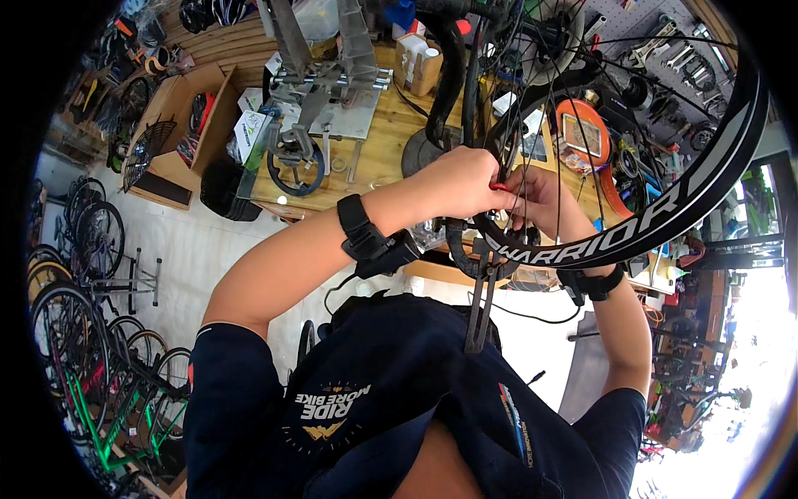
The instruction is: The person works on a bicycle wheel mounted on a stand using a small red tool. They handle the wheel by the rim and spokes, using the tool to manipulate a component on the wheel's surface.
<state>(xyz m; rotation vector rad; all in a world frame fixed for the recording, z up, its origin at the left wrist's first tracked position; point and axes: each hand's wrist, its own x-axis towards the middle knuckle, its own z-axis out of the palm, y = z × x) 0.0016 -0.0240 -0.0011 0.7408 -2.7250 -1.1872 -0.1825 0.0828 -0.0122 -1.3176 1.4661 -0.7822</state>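
Apparently, the left hand [478,181] pinches a small red piece [498,186]; the right hand [539,200] curls against it, its hold unclear. Just below, nearer the right, the wheel's rim [632,239] curves up rightward.

The scene is lit brightly. Strong light is cast from the near right, where much is washed out to white and a thin rainbow streak [783,445] is seen. A soft shine is thrown back by the pale floor [199,249]. The wheel [648,223] is shown clearly. On the left, the bikes [81,407] are bent and squeezed, and the corners are swallowed by black.
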